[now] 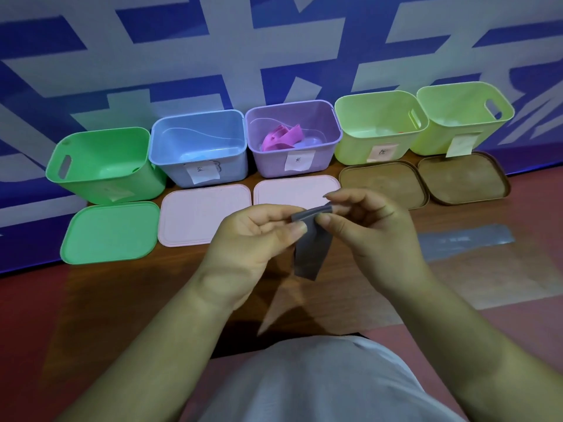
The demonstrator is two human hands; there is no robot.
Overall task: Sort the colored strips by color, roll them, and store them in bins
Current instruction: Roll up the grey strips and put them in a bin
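Above the brown wooden table (122,300), the left hand (253,236) and right hand (374,233) each pinch the top of a grey flexible strip (310,254) between thumb and curled fingers. Its upper edge is folded over and the rest hangs toward six o'clock. At twelve o'clock from the hands stands an open lilac plastic bin (268,162) holding crumpled pink strips (281,138). At three o'clock a second grey strip (466,239) lies flat on the table.

Bare forearms reach forward and converge, left hand (256,233) and right hand (371,229) nearly meet at the fingertips, fingers curled, each thumb and forefinger pinching the top of a grey strip (310,254)
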